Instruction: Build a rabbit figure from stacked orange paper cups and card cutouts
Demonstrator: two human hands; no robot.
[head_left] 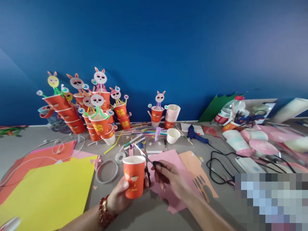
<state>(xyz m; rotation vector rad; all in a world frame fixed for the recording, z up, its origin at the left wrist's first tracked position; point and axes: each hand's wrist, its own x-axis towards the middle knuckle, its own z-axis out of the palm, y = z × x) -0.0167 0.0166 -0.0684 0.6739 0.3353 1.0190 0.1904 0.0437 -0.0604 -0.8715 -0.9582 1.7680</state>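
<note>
An orange-red paper cup (134,183) with a printed figure stands upright in my left hand (120,196), whose fingers wrap around it from the left and behind. Red beads circle that wrist. My right hand (168,175) is closed on a black handle of a pair of scissors (157,163). Their metal blades point away from me, and a second black loop shows just behind the cup's right side. Under my right hand lies a pink paper sheet (172,160) with an uneven near edge.
Stacked red cups with paper rabbit figures (97,123) line the back left. Nearby are a cup stack (172,112), a white cup (173,136), a blue glue gun (197,135) with a black cord, a tape roll (107,171), yellow paper (50,189) and a bottle (222,116).
</note>
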